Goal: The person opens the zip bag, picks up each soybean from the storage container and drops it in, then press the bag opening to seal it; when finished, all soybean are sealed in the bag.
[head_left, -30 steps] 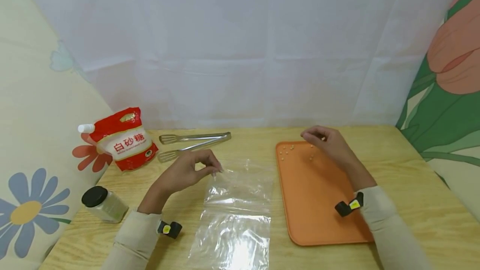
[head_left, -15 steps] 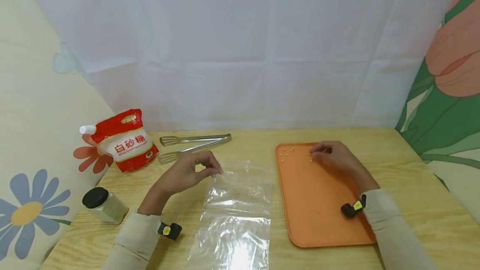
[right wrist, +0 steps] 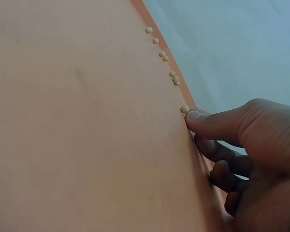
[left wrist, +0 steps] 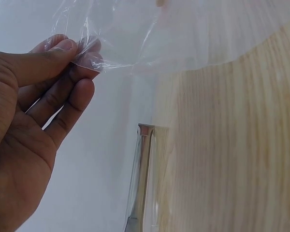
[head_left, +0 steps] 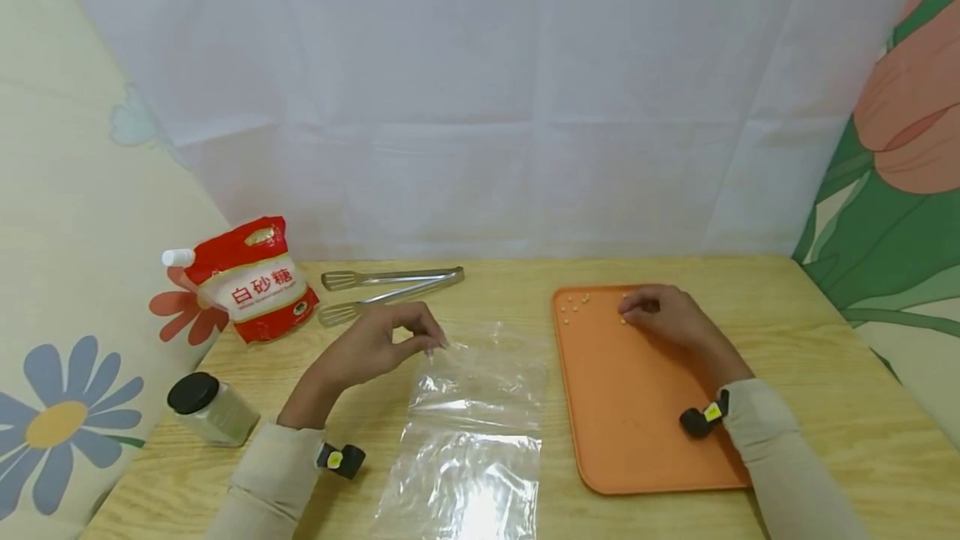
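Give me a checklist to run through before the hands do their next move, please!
1. Left hand pinching the bag: ok.
2. Bag's mouth open wide: cannot tell.
3. Right hand at the balls on the tray: ok.
4. Nearest ball pinched firmly: cannot tell.
5. All balls off the tray: not ok, several lie near its edge.
6. Tongs apart from the tray: ok.

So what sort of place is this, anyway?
Possibly an indoor corner dressed as a small kitchen-style workspace; I can't be sure. A creased white sheet backs the wooden table, a large flower print stands at its right, and metal tongs lie on top.
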`<state>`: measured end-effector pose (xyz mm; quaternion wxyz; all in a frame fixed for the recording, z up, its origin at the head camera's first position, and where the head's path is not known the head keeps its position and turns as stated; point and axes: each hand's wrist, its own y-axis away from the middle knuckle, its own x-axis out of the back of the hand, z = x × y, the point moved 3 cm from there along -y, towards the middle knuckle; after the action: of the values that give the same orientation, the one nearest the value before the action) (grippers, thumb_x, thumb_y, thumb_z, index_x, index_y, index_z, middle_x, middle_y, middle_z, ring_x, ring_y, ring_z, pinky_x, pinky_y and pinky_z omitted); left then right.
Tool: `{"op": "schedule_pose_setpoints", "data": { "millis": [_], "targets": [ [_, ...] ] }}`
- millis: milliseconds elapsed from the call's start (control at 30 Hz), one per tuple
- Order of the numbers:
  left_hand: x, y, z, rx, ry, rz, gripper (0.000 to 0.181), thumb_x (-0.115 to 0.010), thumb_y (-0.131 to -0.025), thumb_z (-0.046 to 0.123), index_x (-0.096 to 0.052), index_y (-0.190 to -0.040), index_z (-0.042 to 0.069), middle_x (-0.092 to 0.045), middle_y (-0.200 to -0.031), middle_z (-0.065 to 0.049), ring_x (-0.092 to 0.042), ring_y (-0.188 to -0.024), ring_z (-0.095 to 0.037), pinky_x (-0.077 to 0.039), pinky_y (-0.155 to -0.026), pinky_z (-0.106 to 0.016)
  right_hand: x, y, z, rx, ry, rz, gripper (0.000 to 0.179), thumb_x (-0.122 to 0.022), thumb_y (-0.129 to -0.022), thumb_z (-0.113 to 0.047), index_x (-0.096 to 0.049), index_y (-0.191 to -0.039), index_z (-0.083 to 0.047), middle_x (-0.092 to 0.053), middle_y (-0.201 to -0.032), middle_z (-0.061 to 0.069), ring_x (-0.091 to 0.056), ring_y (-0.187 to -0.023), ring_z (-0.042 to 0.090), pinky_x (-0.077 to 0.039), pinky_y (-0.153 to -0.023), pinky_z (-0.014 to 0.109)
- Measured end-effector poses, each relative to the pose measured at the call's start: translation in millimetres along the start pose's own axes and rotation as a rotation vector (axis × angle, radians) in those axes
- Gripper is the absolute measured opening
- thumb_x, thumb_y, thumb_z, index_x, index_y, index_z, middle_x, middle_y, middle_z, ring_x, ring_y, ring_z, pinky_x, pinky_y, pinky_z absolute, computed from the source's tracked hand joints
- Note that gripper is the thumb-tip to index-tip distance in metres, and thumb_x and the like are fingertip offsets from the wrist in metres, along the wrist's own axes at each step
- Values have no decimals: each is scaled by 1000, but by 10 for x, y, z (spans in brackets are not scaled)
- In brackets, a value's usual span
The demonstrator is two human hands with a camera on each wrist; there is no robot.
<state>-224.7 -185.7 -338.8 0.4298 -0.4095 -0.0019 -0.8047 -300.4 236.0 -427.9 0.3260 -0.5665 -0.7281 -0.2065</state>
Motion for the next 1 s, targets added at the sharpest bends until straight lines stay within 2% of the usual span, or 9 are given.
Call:
{"op": "schedule_pose_setpoints", "data": {
  "millis": [167,433,533,667,767,900,1000],
  "targets": [
    [1,-5,2,19,4,-5,16,-70,-89,-8,-69,-95,7,-72,-90,-4,-69,-82,-29,-54,-79,-32,1,-10,4,-17,12,-6,14,-67,-99,-19,-75,-108,-12,-70,-108,6,-63,-105,30,-48,-92,50],
    [0,-10,4,-8,-6,-5,15,-71,-89,-7,-69,-95,6,-71,-90,2,-69,-80,-27,-55,-77,-34,6,-8,-13,-3,11,-16,15,-66,-99,-19,-75,-108,-10,-70,-109,8,-63,-106,30,-48,-92,51],
    [-5,-8,-2,-4,-3,-8,15,-70,-90,-7,-69,-96,6,-71,-91,0,-69,-81,-27,-55,-77,-34,3,-13,-38,-13,8,-18,17,-66,-100,-21,-74,-110,-9,-70,-110,9,-63,-106,29,-48,-92,48],
    [-9,-7,-10,-3,5,-14,14,-70,-90,-7,-69,-96,6,-72,-91,-6,-69,-81,-27,-55,-78,-33,-1,-23,-122,-24,-33,-36,22,-65,-100,-22,-73,-115,-8,-69,-107,8,-63,-95,25,-51,-80,42],
    [-9,-7,-13,-11,3,-14,14,-70,-90,-7,-69,-95,6,-72,-90,-6,-69,-80,-27,-55,-77,-30,-2,-28,-236,19,-86,-49,27,-65,-100,-25,-71,-118,-6,-69,-104,7,-62,-87,24,-51,-72,39],
    [-6,-8,-11,-27,0,-12,15,-70,-90,-7,-68,-95,6,-72,-90,-7,-69,-79,-27,-55,-75,-29,-26,-28,-432,107,-152,-64,33,-67,-98,-34,-72,-118,-8,-69,-105,4,-61,-89,27,-52,-72,43],
    [-6,-8,-8,-28,-1,-13,15,-70,-89,-8,-68,-95,6,-72,-90,-7,-69,-79,-27,-55,-75,-29,-76,-17,-599,155,-211,-81,34,-68,-97,-37,-73,-116,-10,-69,-108,2,-60,-93,26,-52,-78,46]
  ]
}}
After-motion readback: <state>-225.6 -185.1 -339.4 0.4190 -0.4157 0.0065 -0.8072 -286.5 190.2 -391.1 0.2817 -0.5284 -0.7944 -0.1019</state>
